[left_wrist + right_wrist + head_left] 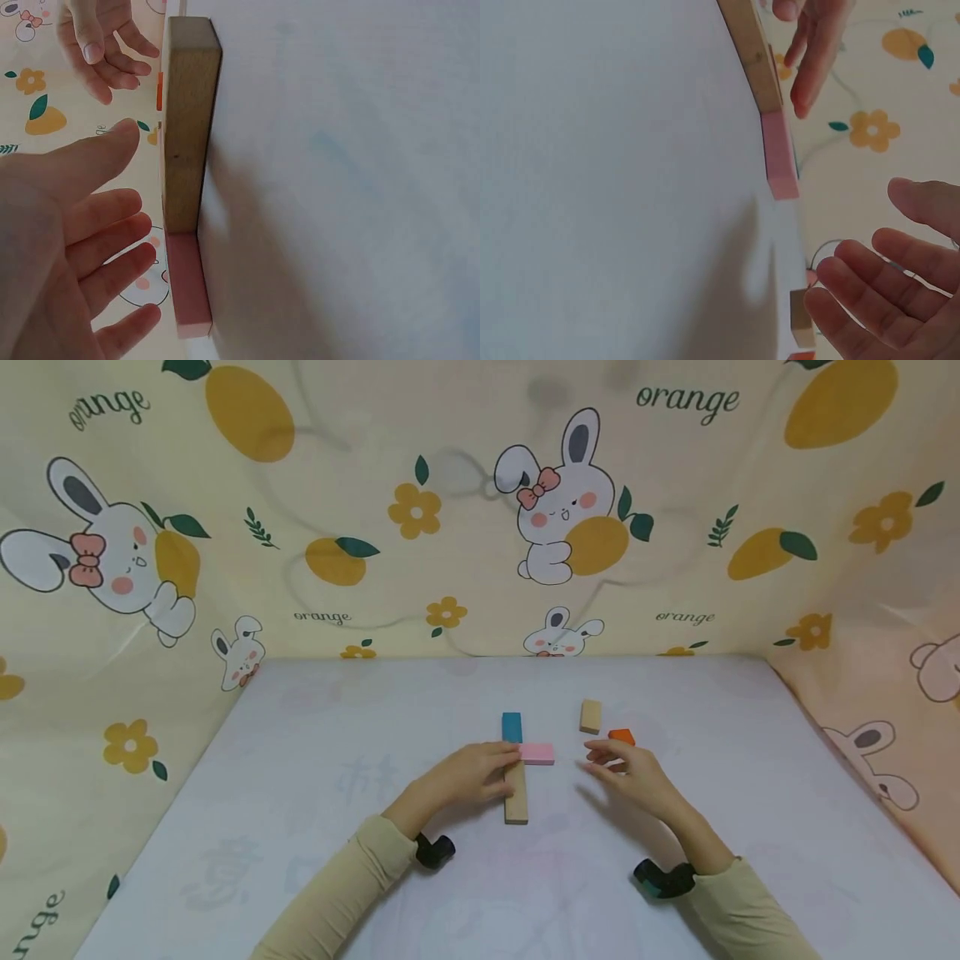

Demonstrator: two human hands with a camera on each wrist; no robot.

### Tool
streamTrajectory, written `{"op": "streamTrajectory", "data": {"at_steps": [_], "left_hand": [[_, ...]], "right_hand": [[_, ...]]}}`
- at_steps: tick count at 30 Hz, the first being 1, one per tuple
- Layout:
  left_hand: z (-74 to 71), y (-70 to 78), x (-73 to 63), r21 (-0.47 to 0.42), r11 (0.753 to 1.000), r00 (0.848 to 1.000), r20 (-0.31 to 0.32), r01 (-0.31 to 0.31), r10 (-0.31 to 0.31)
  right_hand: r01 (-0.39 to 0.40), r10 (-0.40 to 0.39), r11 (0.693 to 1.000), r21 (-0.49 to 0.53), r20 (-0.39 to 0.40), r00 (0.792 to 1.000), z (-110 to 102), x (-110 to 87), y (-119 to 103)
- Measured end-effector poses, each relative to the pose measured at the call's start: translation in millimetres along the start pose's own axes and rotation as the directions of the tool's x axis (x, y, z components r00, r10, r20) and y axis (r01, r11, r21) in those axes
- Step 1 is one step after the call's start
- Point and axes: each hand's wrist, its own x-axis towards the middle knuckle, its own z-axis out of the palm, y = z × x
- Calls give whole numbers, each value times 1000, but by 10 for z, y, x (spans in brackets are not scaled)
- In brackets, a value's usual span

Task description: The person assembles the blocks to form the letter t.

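Wooden block (516,795) beside relaxed left hand (467,774) grip.

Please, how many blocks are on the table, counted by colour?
Plain wood blocks: 2, the long wood block and the short wood block
Blue block: 1
Pink block: 1
Orange block: 1
Total: 5

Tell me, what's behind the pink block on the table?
Right behind the pink block sits a blue block, farther back on the white table. Whether the two touch can't be told, because the left hand covers the pink block's left end.
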Motion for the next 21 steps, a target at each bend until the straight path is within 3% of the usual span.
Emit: {"op": "streamTrajectory", "data": {"at_steps": [6, 11, 21], "left_hand": [[39, 27, 11, 43, 998, 997, 54, 43, -45], [55, 36, 8, 67, 997, 996, 72, 40, -45], [56, 72, 2, 43, 995, 990, 107, 86, -90]], "right_hand": [[-32, 32, 999, -3, -5, 999, -71, -2, 96], [-84, 85, 996, 16, -13, 996, -114, 0, 181], [-241, 239, 950, 198, 36, 970, -200, 7, 218]]}}
